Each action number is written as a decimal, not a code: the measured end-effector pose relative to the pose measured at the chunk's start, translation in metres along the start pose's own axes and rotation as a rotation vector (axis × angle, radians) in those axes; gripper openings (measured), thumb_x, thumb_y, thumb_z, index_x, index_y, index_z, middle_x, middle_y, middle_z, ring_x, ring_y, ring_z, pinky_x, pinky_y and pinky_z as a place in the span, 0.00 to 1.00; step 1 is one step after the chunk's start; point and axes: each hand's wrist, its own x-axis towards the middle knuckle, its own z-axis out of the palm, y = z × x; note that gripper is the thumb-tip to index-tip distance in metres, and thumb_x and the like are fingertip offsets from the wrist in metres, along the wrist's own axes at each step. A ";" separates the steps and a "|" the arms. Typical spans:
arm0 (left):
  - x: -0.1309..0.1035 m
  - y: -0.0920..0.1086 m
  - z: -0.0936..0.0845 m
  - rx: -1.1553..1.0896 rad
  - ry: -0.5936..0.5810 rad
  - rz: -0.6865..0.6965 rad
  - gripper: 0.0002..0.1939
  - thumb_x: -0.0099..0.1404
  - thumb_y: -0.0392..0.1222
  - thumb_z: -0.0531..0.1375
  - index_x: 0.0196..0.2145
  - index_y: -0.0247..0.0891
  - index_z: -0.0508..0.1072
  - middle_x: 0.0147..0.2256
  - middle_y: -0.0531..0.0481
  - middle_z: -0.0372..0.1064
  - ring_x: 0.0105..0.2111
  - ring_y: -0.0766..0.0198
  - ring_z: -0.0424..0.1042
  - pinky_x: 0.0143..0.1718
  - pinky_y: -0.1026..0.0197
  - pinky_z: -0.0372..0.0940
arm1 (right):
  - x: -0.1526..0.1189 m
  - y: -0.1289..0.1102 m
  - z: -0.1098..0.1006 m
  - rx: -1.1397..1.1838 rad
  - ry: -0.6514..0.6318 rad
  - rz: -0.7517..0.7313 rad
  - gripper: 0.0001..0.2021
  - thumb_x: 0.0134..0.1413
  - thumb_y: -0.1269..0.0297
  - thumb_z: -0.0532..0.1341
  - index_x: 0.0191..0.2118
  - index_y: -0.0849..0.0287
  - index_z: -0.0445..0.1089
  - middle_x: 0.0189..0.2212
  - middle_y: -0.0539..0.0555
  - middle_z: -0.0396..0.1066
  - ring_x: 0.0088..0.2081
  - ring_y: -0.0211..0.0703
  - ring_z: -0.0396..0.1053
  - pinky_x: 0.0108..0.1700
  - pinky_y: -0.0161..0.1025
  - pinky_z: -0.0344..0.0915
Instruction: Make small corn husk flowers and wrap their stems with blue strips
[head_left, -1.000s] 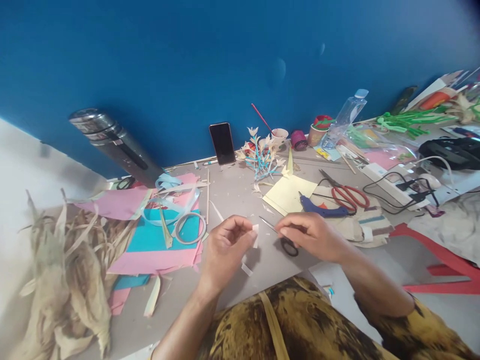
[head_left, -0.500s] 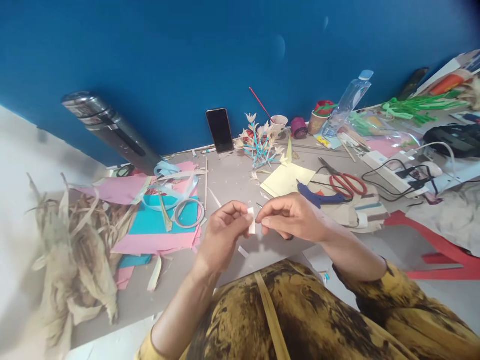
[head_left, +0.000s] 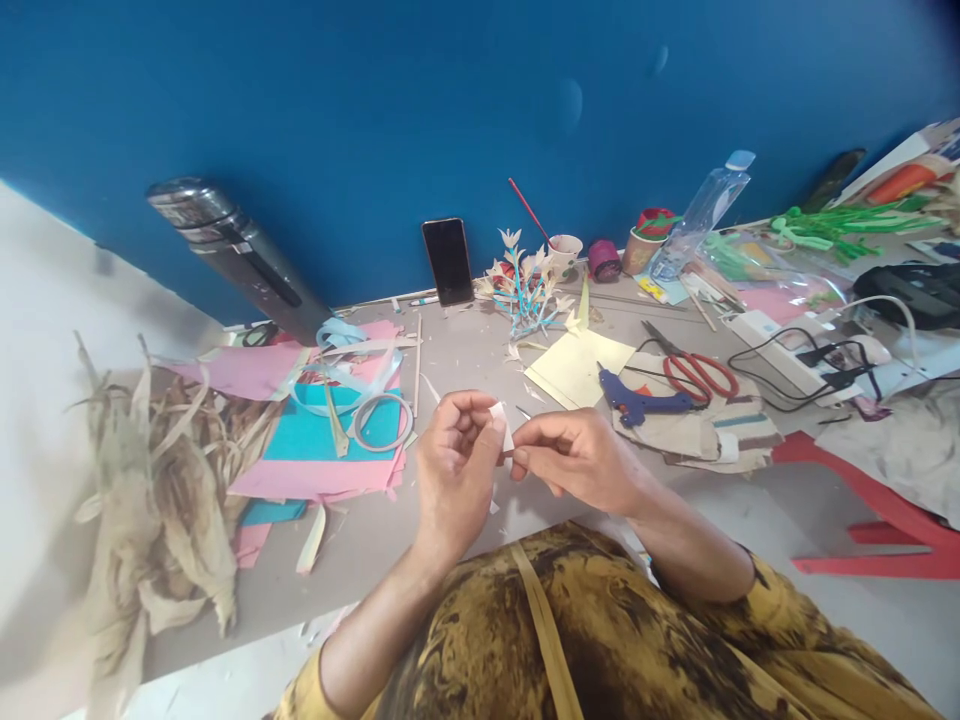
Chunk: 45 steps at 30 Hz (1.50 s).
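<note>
My left hand [head_left: 457, 475] is closed, its thumb and fingers pinching a small pale strip [head_left: 504, 425], perhaps paper or husk. My right hand [head_left: 574, 455] meets it from the other side, thumb and forefinger pinched at the strip's lower end. Fingers hide part of the piece. Beyond the hands stands a cluster of pale flowers on blue stems [head_left: 525, 285]. A yellow paper sheet [head_left: 577, 365] lies behind my right hand, with a blue glue gun [head_left: 643, 398] and red-handled scissors [head_left: 697, 370] to its right.
At left are dried corn husks [head_left: 169, 500], pink paper [head_left: 315, 478], blue sheets [head_left: 352, 430] and a tape roll [head_left: 381, 422]. A dark flask [head_left: 244, 265] and a phone [head_left: 448, 262] stand against the wall. Rightward are a plastic bottle [head_left: 701, 220] and a power strip [head_left: 787, 350].
My right hand has come in to the strip, its fingertips now at the lower end. The strip has tilted, and my left fingers have curled further round it. The view has shifted slightly.
</note>
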 end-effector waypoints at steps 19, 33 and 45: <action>-0.005 -0.003 0.000 -0.029 0.067 0.063 0.09 0.64 0.39 0.61 0.42 0.39 0.67 0.29 0.59 0.64 0.18 0.73 0.68 0.19 0.69 0.63 | 0.001 -0.011 0.014 -0.094 0.017 -0.107 0.11 0.58 0.68 0.58 0.25 0.62 0.70 0.19 0.48 0.68 0.18 0.29 0.56 0.21 0.28 0.52; -0.006 0.000 -0.002 -0.013 0.071 0.020 0.08 0.63 0.41 0.62 0.40 0.39 0.68 0.28 0.57 0.66 0.18 0.73 0.67 0.21 0.68 0.62 | 0.001 -0.009 0.017 -0.227 0.033 -0.209 0.11 0.58 0.70 0.57 0.24 0.61 0.69 0.18 0.45 0.60 0.20 0.30 0.51 0.23 0.29 0.50; -0.005 0.001 -0.002 0.010 0.098 0.028 0.07 0.63 0.39 0.62 0.40 0.39 0.70 0.27 0.57 0.66 0.20 0.72 0.65 0.22 0.67 0.60 | 0.002 -0.006 0.020 -0.311 0.072 -0.250 0.12 0.59 0.68 0.57 0.24 0.61 0.68 0.19 0.46 0.60 0.22 0.31 0.52 0.24 0.31 0.50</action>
